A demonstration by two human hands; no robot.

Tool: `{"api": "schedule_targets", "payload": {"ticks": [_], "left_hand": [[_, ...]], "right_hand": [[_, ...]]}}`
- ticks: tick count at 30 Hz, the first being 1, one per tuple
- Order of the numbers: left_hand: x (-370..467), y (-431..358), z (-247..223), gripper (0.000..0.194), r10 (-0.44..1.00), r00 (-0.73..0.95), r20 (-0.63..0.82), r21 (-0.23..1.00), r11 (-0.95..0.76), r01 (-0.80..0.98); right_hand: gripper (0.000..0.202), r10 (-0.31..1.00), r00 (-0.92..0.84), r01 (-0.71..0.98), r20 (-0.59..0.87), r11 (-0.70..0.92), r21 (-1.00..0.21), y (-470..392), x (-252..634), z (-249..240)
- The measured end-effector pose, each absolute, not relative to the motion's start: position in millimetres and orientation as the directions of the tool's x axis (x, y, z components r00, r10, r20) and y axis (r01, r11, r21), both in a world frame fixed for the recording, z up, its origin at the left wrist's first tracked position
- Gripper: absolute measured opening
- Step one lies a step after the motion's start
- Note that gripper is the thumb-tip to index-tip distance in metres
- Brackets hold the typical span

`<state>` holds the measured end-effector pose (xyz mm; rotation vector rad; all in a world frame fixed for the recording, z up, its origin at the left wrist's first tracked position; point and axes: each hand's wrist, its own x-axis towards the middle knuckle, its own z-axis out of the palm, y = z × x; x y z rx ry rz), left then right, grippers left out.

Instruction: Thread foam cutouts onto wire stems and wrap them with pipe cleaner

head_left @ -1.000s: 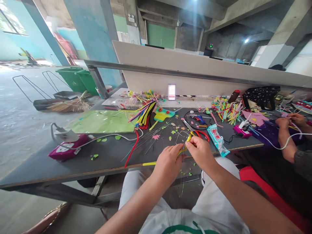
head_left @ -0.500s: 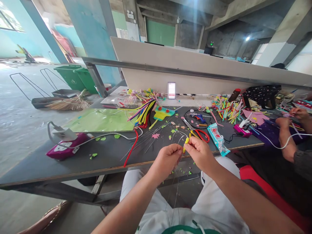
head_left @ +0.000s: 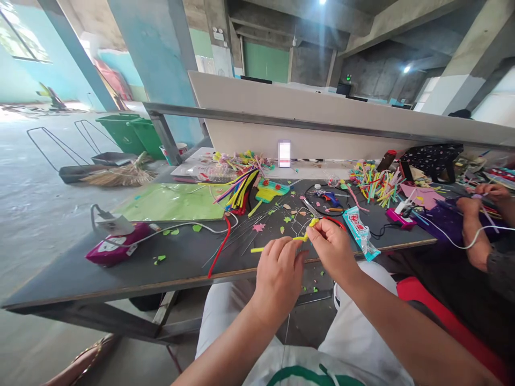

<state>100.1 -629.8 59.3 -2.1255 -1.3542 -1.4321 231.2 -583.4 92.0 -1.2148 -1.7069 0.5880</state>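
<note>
Over the table's front edge, a yellow pipe cleaner [head_left: 257,250] stretches between my two hands. Its straight end sticks out to the left past my left hand [head_left: 278,276], whose fingers are closed around it. My right hand [head_left: 333,245] pinches the other end, where a small yellow lump [head_left: 314,222] shows above the fingertips. Thin wires [head_left: 298,228] lie just beyond my fingers. Red-handled scissors [head_left: 337,222] rest behind my right hand, partly hidden by it. A blue-and-white snack wrapper [head_left: 361,233] lies to the right of that hand.
Colored pipe cleaners [head_left: 243,190] and a green sheet [head_left: 173,202] lie at left, near a magenta power block [head_left: 116,244] with its cord. A blue glue gun [head_left: 333,198] is behind the scissors. A lit phone [head_left: 284,154] stands upright at the back. Another person's hands [head_left: 470,206] work at far right.
My left hand has turned so its back faces up, and the pipe cleaner's straight end now points left. My right hand keeps its pinch. The view has shifted slightly.
</note>
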Motion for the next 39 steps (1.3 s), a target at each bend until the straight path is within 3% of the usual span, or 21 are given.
{"api": "schedule_targets", "payload": {"ticks": [8,16,21,24,27,29,31,35,39], "left_hand": [[115.2,-616.0,48.5,0.008,0.651,-0.061,0.756,0.433,-0.427,0.794],[116.3,-610.6,49.0,0.012,0.61,-0.028,0.792,0.395,-0.476,0.786],[114.7,-614.2,54.6,0.016,0.733,-0.074,0.676,0.531,-0.415,0.739],[111.7,-615.9,63.0,0.014,0.87,-0.187,0.456,0.773,-0.283,0.568],[106.2,-613.5,72.6,0.018,0.991,-0.066,0.114,0.984,-0.103,0.147],[101.7,-610.2,76.8,0.022,0.993,0.114,-0.022,0.989,0.038,-0.141],[97.3,-606.7,78.3,0.024,0.961,0.263,-0.088,0.936,0.17,-0.308],[93.2,-603.3,75.9,0.026,0.915,0.388,-0.107,0.898,0.257,-0.358],[96.7,-606.5,74.0,0.022,0.957,0.284,-0.052,0.939,0.144,-0.312]], "right_hand": [[0.024,0.916,-0.048,0.516,0.398,0.364,-0.775,-582.4,228.1,94.8],[0.023,0.915,-0.04,0.522,0.402,0.362,-0.773,-581.5,226.4,95.1],[0.022,0.908,-0.1,0.464,0.406,0.403,-0.789,-581.2,227.4,92.9],[0.019,0.908,-0.192,0.354,0.372,0.418,-0.836,-579.3,231.3,92.6],[0.016,0.903,-0.287,0.212,0.319,0.385,-0.898,-576.8,236.1,92.9],[0.015,0.899,-0.327,0.139,0.292,0.351,-0.926,-575.4,238.5,93.0],[0.015,0.897,-0.352,0.079,0.268,0.314,-0.946,-574.3,240.0,92.5],[0.017,0.903,-0.362,0.028,0.233,0.26,-0.965,-572.0,241.8,91.4],[0.019,0.914,-0.335,0.054,0.229,0.261,-0.964,-569.2,244.8,94.0]]}}
